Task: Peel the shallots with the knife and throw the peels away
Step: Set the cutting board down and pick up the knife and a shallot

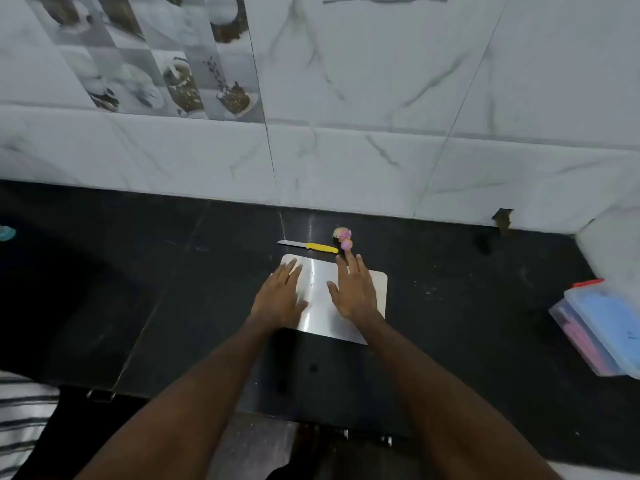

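A small pile of pink shallots (345,239) with a bit of dry peel lies on the black counter just beyond the cutting board (378,286). A knife with a yellow handle (321,247) lies flat to their left, its blade pointing left. The shiny board sits in the middle of the counter. My left hand (281,295) rests flat on the board's left part, fingers spread, holding nothing. My right hand (354,287) lies flat on the board's right part, its fingertips just short of the shallots.
The black counter (450,306) runs to a white marble-tiled wall (346,150) at the back. Stacked plastic containers (599,327) with blue and pink lids stand at the right edge. A striped cloth (20,420) shows at the lower left. A teal object (5,233) sits at the far left.
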